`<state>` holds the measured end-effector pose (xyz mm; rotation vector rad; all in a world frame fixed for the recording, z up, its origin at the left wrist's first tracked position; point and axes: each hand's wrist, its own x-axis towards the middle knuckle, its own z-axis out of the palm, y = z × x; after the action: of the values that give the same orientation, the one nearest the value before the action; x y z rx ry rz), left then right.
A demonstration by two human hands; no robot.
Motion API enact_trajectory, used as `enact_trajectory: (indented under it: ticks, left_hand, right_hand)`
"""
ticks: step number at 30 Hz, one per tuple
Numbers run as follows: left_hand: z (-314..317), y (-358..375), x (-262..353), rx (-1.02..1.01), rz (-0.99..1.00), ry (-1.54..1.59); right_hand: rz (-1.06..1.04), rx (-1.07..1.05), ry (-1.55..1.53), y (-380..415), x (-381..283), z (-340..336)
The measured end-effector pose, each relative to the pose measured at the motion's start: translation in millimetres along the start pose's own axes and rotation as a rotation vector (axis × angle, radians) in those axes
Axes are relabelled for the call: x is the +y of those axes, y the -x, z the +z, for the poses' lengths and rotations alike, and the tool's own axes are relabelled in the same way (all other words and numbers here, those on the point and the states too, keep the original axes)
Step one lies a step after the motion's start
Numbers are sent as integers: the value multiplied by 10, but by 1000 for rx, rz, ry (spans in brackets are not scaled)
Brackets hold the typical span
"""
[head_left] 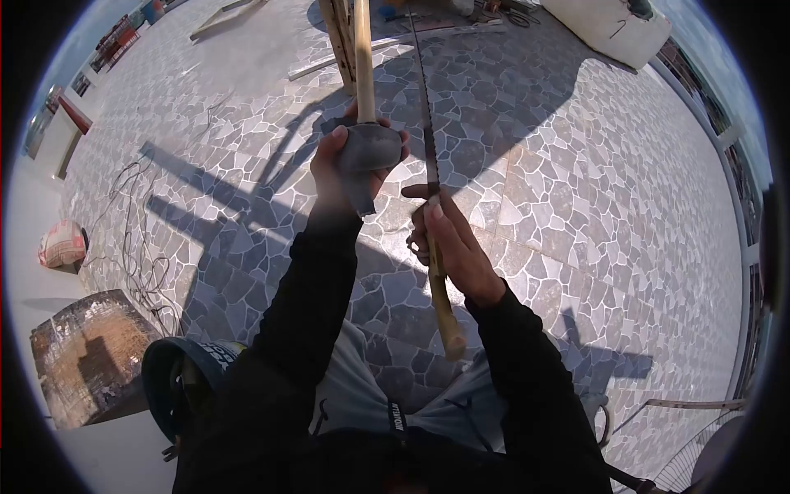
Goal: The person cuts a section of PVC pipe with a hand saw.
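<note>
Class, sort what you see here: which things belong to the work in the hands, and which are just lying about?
In the work: left hand gripping the wooden pole; right hand holding the saw.

Lying about: sack, cables, white block, planks.

one view only, from a camera on the person's head, a fisheye looking steeply down and forward. both hands sit close at frame centre, the paved floor [576, 189] spreads far below, and dark rounded corners ring the picture.
</note>
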<state>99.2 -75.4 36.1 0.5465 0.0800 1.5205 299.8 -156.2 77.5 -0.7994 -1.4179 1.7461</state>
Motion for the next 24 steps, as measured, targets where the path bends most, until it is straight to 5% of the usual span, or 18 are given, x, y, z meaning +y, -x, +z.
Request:
enact_trajectory:
  ticks: [9, 14, 16, 18, 24]
  left_hand:
    - [59, 12, 10, -27, -4, -66]
    - [34, -3, 4, -37, 9, -169]
    - [16, 7, -10, -25, -1, -178]
    - [-3, -5, -34, -25, -12, -186]
    - [-48, -44, -10, 48, 8, -143]
  right_hand:
    - [51, -33, 87, -105, 162, -13]
    - [-173, -33, -31, -32, 90, 3]
    - [-156, -23, -61, -50, 129, -7]
    - [125, 26, 70, -178, 242, -101]
    - [64, -6, -4, -203, 195, -100]
